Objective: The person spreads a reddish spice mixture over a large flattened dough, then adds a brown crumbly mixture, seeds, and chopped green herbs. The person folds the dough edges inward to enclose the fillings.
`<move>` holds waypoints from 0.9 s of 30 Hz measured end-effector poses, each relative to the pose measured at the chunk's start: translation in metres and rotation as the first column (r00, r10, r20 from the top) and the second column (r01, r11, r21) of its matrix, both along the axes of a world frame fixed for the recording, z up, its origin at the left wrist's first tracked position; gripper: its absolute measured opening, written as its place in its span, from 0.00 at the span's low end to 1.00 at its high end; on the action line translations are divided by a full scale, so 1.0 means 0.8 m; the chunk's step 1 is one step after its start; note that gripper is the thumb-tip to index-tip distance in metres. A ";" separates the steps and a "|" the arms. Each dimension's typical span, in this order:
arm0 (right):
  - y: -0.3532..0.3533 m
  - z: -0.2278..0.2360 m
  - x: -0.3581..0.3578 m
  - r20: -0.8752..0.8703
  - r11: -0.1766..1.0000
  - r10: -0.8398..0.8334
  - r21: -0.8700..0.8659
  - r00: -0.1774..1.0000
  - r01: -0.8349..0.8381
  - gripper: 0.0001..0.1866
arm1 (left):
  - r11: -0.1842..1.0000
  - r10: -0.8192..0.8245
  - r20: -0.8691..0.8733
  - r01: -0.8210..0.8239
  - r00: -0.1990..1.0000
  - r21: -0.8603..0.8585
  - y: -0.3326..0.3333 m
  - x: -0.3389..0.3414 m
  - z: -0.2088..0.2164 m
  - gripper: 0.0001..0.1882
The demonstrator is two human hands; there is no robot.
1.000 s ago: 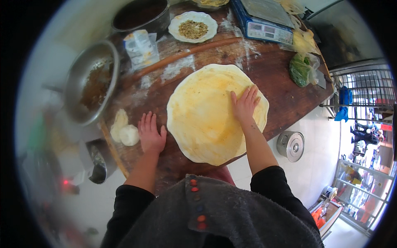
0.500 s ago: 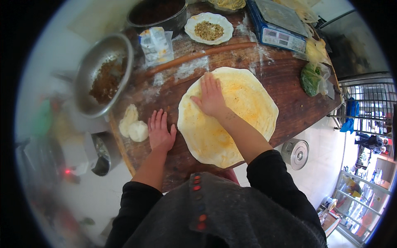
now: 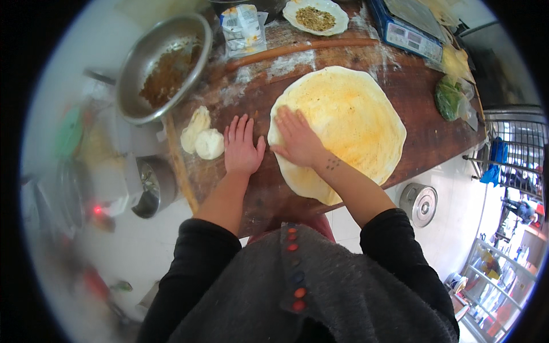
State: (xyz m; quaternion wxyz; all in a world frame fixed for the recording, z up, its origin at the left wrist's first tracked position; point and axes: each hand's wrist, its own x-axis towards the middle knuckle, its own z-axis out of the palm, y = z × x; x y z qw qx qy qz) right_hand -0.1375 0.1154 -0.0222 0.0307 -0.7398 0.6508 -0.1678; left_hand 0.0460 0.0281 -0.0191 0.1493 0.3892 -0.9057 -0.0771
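A large round sheet of dough (image 3: pixel 357 123), smeared yellow-orange, lies flat on the wooden table (image 3: pixel 257 197). My right hand (image 3: pixel 298 138) rests palm down on the left part of the sheet, fingers stretched out. To the left of the sheet, my left hand (image 3: pixel 242 151) lies flat on the bare wood with its fingers extended and nothing in it. Beside its fingertips sit a round white dough lump (image 3: pixel 209 144) and a longer, yellowish dough piece (image 3: pixel 196 127).
Behind the sheet lies a long thin rolling pin (image 3: pixel 303 50) amid flour. A steel bowl (image 3: pixel 127 86) with brown residue stands at the left. Farther back are a packet (image 3: pixel 243 28), a plate of chopped filling (image 3: pixel 338 26), a scale (image 3: pixel 412 39) and bagged greens (image 3: pixel 449 98). A lidded pot (image 3: pixel 423 204) stands right of the table.
My right hand has slid over the dough from its far left area toward me and to the left. My left hand stays beside the lumps. The whole view has shifted.
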 end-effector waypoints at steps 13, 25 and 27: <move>0.213 0.054 0.035 0.108 0.954 0.027 0.293 0.994 -0.057 0.31 | 1.000 0.024 0.050 -0.023 0.998 -0.018 -0.003 0.001 -0.020 0.30; 0.319 0.061 -0.035 -0.161 0.839 -0.507 0.132 0.847 0.527 0.27 | 0.999 0.042 0.119 -0.042 0.992 -0.005 -0.002 -0.001 -0.013 0.30; 0.302 0.062 -0.042 -0.209 0.800 -0.563 0.105 0.799 0.591 0.21 | 1.000 0.022 0.098 -0.023 0.995 0.007 -0.002 0.000 -0.012 0.30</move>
